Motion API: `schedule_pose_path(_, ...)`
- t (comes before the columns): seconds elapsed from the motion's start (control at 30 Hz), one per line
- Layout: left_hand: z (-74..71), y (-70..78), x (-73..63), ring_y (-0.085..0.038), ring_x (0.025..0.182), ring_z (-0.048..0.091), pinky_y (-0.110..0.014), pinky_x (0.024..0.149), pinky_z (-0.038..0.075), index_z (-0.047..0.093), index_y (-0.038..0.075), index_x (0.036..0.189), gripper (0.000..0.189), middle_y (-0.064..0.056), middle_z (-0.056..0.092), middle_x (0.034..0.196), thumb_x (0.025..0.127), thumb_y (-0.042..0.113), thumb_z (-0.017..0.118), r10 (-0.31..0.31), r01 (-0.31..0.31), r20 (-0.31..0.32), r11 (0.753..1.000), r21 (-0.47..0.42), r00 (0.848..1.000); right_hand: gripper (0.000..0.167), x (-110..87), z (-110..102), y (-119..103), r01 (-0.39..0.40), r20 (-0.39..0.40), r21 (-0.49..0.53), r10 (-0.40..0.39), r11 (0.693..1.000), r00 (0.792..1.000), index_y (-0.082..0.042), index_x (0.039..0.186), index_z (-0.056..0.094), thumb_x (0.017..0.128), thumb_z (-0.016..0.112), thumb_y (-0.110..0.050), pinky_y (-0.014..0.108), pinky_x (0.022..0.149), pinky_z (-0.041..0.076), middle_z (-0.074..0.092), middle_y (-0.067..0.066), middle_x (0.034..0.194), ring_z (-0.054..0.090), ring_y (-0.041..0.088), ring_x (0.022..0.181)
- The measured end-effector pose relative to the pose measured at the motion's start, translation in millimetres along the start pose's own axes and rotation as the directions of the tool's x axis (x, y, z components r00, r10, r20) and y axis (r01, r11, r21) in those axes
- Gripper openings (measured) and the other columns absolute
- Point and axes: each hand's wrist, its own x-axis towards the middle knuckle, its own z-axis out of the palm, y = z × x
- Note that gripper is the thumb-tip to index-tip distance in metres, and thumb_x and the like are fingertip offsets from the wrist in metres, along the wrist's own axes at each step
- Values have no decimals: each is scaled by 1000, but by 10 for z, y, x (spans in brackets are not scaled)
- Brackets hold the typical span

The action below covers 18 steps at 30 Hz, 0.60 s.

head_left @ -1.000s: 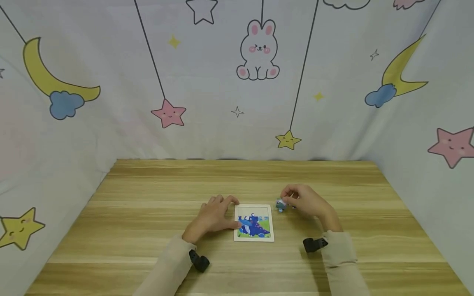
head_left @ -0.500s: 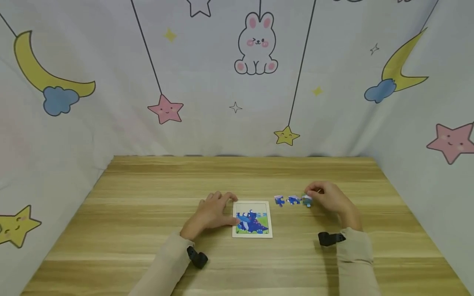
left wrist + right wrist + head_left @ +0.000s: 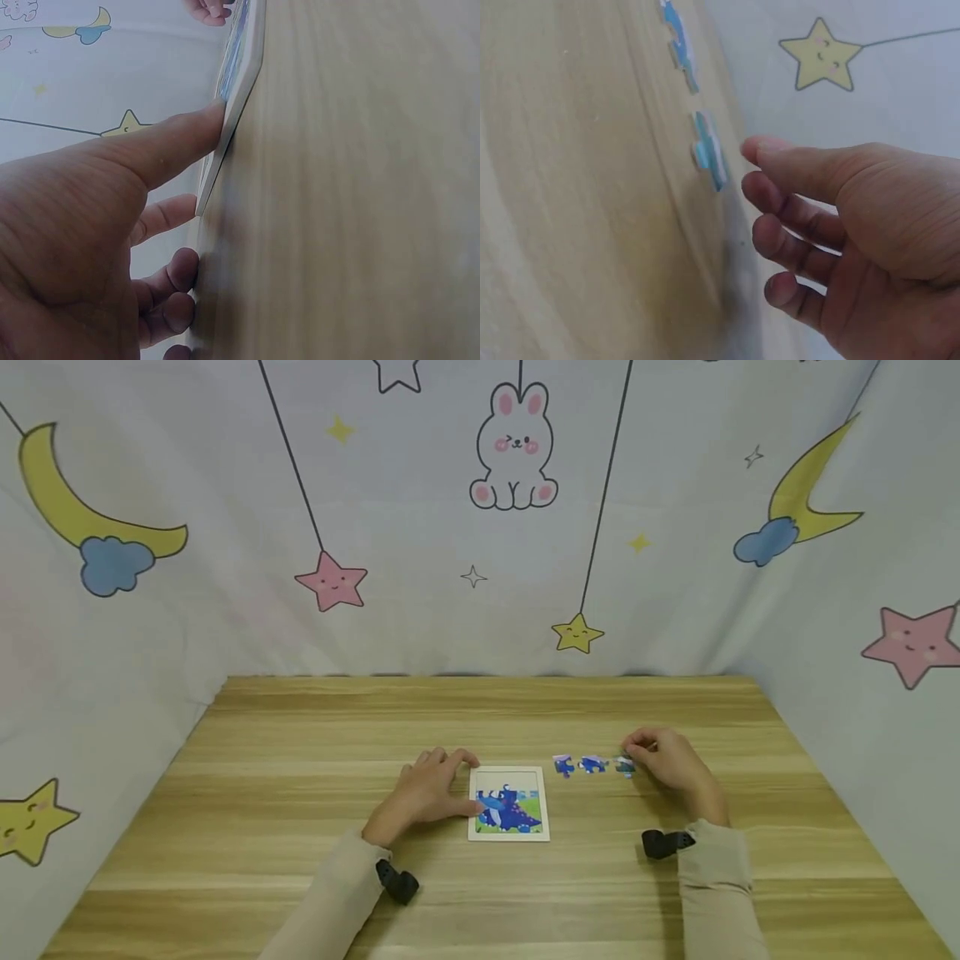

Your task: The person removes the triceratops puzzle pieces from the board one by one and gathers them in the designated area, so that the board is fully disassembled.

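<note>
A square puzzle board (image 3: 508,778) with a pale rim lies on the table. Its lower part shows a blue dinosaur picture, and its upper strip is pale and bare. My left hand (image 3: 423,795) lies along its left side, thumb on the left edge and index fingertip at the upper left corner. To the right, a row holds a blue jigsaw piece (image 3: 563,766), a second blue piece (image 3: 593,764) and a teal-and-white piece (image 3: 623,766). By this last one is my right hand (image 3: 673,768); in the right wrist view its fingertips (image 3: 761,150) are apart from the teal piece (image 3: 709,150).
The wood-grain table (image 3: 517,902) carries the board and pieces. Behind and at both sides hangs a white cloth (image 3: 420,635) printed with moons, stars and a rabbit. A black wrist camera (image 3: 397,882) sits on the left sleeve, another camera (image 3: 667,843) on the right.
My right hand has moved right with the teal-and-white piece, set it at the row's end and let go. Two blue pieces came into sight behind it. My left hand stays at the board.
</note>
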Motion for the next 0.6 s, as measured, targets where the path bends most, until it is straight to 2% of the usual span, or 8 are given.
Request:
schedule_pose_path(0.1, 7, -11, -14, -27, 103, 48, -54, 90, 38, 55, 26, 134, 64, -8, 55, 114, 80, 51, 80, 5, -5, 3, 1000, -1, 1000, 17, 18, 12, -73, -12, 5, 16, 12, 1000, 1000, -1, 106, 70, 102, 59, -13, 35, 71, 48, 70, 9, 95, 61, 21, 84)
schedule_pose_path(0.23, 7, -14, -15, -27, 103, 48, -54, 89, 38, 55, 25, 134, 65, -8, 55, 114, 81, 52, 80, 16, -16, 5, 1000, -2, 1000, 17, 82, 76, -239, 21, 63, 58, -24, 998, 998, -1, 110, 69, 102, 59, -13, 33, 68, 48, 69, 10, 99, 60, 21, 82)
schedule_pose_path(0.47, 17, 1, -18, -26, 101, 48, -53, 87, 39, 55, 29, 134, 64, -6, 54, 110, 81, 56, 78, -3, 4, -12, 1000, 16, 1000, 12, 198, 358, -614, 122, 128, 54, -128, 991, 983, -5, 104, 71, 100, 61, -10, 31, 74, 47, 67, 5, 98, 56, 17, 83)
schedule_pose_path(0.6, 20, 15, -19, -24, 96, 46, -50, 84, 38, 54, 30, 135, 64, -5, 53, 107, 82, 57, 77, -19, 20, -26, 999, 29, 999, 12, 257, 540, -853, 168, 195, 84, -181, 982, 964, -6, 104, 71, 100, 61, -11, 30, 72, 48, 66, 2, 94, 55, 15, 80)
